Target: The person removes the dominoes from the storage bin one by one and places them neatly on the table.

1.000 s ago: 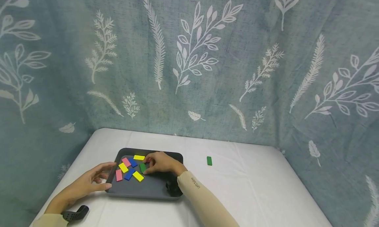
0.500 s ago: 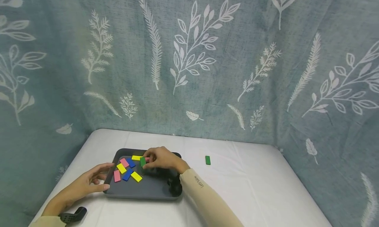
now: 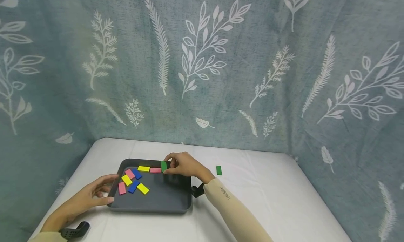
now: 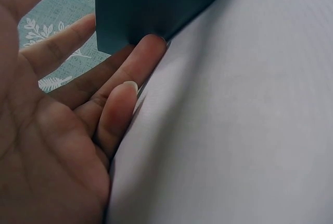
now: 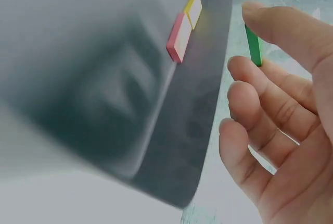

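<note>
In the head view, my right hand pinches a green rectangular block between thumb and fingertip, raised over the back wall of a dark grey tray. The right wrist view shows the same green block held on edge, beyond the tray rim. My left hand rests against the tray's left side, thumb and fingers spread and touching the wall from outside. Inside the tray lie pink blocks, yellow blocks and blue blocks, mostly grouped at the left. A pink block lies along the back wall beside a yellow one.
Another green block lies on the white tablecloth to the right of the tray. Behind the table hangs a blue-green curtain with white leaf prints. Each wrist carries a black strap-like device.
My right hand has picked up the green block from the tray floor and carried it up and to the right, toward the back wall. The left hand stays at the tray's left side.
</note>
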Tool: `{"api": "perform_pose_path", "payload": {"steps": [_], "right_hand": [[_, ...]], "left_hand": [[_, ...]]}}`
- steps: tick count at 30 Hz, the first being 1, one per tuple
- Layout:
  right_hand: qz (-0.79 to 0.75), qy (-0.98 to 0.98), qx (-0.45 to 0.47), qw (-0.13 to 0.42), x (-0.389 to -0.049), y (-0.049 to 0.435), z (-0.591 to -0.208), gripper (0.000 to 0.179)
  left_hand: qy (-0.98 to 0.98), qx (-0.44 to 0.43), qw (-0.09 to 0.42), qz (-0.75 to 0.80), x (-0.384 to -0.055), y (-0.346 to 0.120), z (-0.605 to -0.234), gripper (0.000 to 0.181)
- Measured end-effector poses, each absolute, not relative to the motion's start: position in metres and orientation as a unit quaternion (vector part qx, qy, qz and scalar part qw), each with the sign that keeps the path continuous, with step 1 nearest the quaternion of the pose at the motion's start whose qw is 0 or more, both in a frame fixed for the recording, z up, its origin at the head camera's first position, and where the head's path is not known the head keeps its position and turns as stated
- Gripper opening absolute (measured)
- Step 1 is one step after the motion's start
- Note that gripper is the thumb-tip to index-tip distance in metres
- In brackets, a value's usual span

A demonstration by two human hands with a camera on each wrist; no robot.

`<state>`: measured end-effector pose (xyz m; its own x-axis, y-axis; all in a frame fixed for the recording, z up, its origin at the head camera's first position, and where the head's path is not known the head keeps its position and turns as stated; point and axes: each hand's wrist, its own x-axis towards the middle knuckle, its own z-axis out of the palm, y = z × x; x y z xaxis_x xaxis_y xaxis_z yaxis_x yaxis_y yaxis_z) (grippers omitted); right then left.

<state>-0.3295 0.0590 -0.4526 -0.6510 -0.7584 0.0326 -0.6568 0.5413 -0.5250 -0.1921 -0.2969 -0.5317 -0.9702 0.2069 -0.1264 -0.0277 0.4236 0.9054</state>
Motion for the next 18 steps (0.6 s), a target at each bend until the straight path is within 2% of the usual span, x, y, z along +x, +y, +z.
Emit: {"api": "perform_pose_path", "payload": {"steps": [7, 18], "right_hand": [[-0.28, 0.873, -0.387, 0.093, -0.332, 0.09, -0.454, 0.044], [-0.287, 0.892, -0.346, 0.053, -0.334, 0.151, -0.457, 0.046]], "left_hand": [[0.836, 0.056, 0.107, 0.535, -0.188, -0.3, -0.533, 0.082], [0.823, 0.072, 0.109, 0.553, -0.188, -0.299, -0.533, 0.079]]}}
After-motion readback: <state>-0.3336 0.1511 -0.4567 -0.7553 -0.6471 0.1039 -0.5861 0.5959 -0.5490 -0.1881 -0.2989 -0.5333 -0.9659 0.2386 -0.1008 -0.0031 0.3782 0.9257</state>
